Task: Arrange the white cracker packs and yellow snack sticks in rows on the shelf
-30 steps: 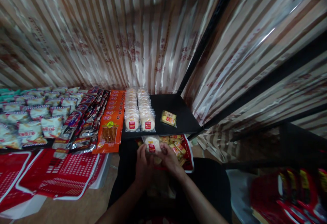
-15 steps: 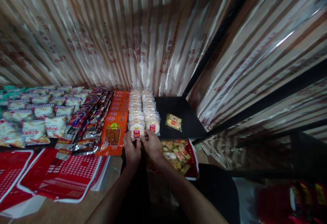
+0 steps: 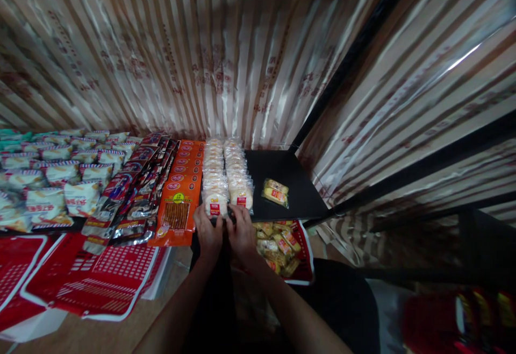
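Two rows of clear-wrapped round white rice crackers lie on a black shelf [image 3: 262, 168]. My left hand [image 3: 208, 235] is at the near end of the left row, its thumb and fingers around the lower edge of the front rice cracker packet [image 3: 215, 205]. Beside it, my right hand [image 3: 242, 235] has its fingers apart, the tips touching the near edge of the front packet in the right row [image 3: 242, 198]. A yellow wrapped snack [image 3: 276, 192] lies alone farther right.
Orange snack bags [image 3: 176, 209], dark shiny packets [image 3: 139, 198] and white snack bags [image 3: 48, 203] line the shelf leftward. Below are red baskets [image 3: 108, 278] and a basket of yellow snacks [image 3: 282, 246]. A black post [image 3: 346, 69] rises at right before striped sheeting [image 3: 226, 47].
My right hand has moved off the left row's front packet, rightward to the front of the right row. My left hand has stayed at the left row. The view has shifted slightly.
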Available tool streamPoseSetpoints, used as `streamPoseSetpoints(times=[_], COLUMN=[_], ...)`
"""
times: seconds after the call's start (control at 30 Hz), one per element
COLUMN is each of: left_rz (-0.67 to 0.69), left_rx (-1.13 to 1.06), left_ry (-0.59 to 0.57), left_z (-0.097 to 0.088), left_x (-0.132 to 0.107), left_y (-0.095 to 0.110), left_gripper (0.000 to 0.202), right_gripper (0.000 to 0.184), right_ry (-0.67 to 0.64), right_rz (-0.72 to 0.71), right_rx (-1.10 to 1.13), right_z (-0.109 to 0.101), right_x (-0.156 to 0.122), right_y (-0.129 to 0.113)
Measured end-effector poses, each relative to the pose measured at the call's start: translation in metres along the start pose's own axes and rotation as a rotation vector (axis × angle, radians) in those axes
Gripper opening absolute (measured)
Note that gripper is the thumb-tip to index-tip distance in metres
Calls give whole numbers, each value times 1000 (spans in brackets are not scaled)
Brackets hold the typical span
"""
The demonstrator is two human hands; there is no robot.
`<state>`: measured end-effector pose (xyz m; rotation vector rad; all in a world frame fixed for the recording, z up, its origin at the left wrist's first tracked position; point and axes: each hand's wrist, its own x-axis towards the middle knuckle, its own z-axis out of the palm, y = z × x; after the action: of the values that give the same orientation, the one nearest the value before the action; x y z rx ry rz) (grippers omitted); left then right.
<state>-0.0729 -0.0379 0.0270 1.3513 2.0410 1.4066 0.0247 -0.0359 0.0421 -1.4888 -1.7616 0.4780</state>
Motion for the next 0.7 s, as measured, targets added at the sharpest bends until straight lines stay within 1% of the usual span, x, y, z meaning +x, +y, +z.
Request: streamPoseSetpoints(times=[0.1,0.17,0.27,0.33,0.43,0.53,0.7], left_rz=[-13,-10,-19,-23,1,23,31], left_rx=[21,47,63,66,67,70,123], left_ry=[30,28,9,21,49,64,39], left_z=[3,4,5,6,6,6,9], left_x=[2,3,4,5,7,8,11], left_y=[0,1,3,6,9,10,4], left_gripper=[59,58,55,54,53,52,54], right_gripper=[44,51,59,61,60,60,61], right_ry=[135,184,173,150,128,127,118], right_rz=[15,39,60,62,70,87,91], right_rx=[-106,-144,-160,-161,-176,-201,-247], right_z=[-7,-9,-7,-4,0,0,-2], right_x=[3,9,18,21,22,21,22], right_y=[16,31,53,63,68,66,59])
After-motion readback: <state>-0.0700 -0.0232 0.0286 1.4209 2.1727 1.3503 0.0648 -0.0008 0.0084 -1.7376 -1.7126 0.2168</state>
